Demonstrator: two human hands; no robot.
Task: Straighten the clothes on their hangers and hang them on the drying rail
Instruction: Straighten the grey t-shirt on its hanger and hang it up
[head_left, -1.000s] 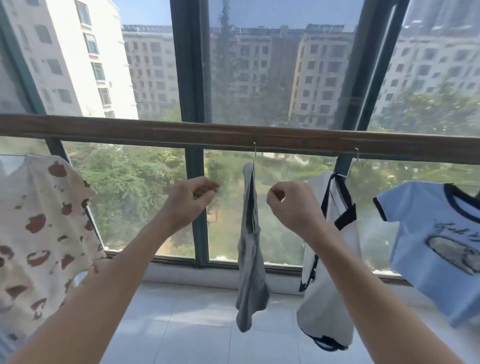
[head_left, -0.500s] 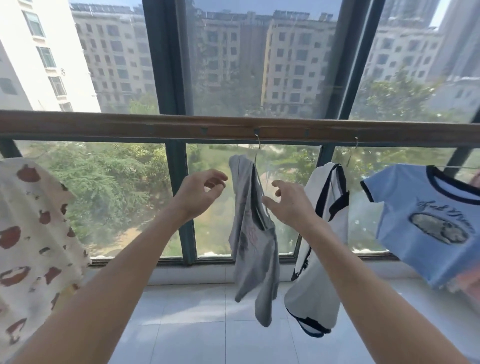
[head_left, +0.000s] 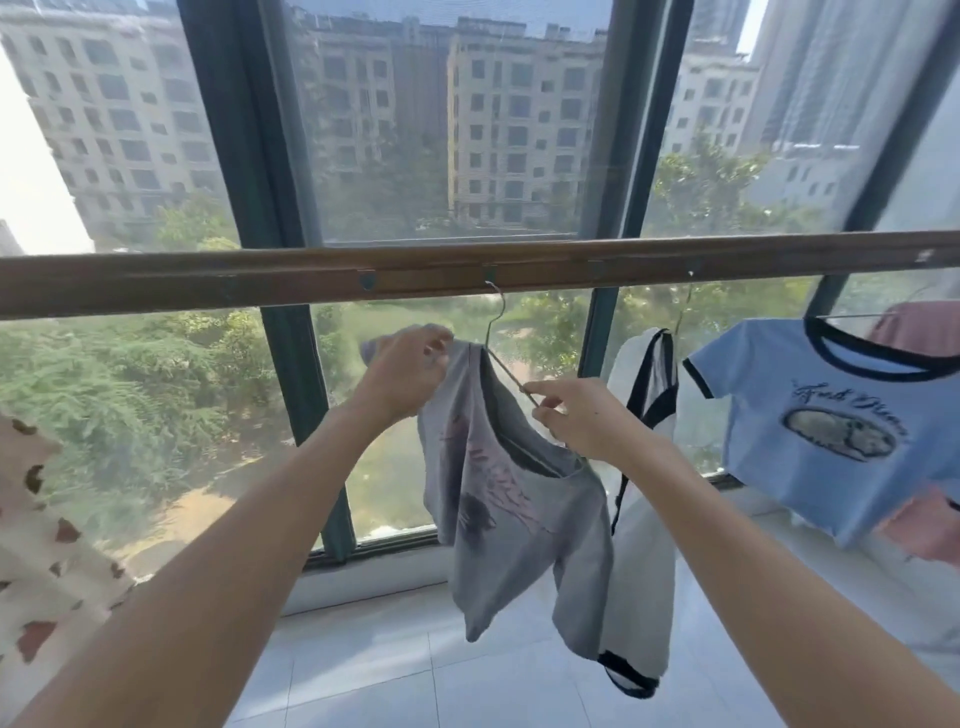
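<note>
Head view, nearest first: both forearms reach forward and up from the bottom corners of the frame. The right hand (head_left: 582, 423) has its grip closed in a pinch, thumb and forefinger, on the bare right arm of the wire hanger (head_left: 511, 375). The left hand (head_left: 410, 371) has its grip closed on the left shoulder of the grey T-shirt (head_left: 511, 525), bunching the fabric at the hanger's left end.

The grey T-shirt sits unevenly: its left shoulder is up on the hanger, while the right side of the neckline has slid down, leaving the right arm of the wire exposed. The hanger's hook is already engaged on the wooden drying rail (head_left: 208, 283) (hook seated near a small fitting on the rail).

Step in hand, as judged: straightening this garment on its hanger.

Next move calls for drawing the right shoulder up and over the bare wire arm while the left hand steadies the other end, without lifting the hook off.

Farther along the rail to the right hang a white black-trimmed top (head_left: 644, 499) and a blue printed T-shirt (head_left: 810, 415); a spotted cream garment (head_left: 36, 566) hangs at far left.
</note>
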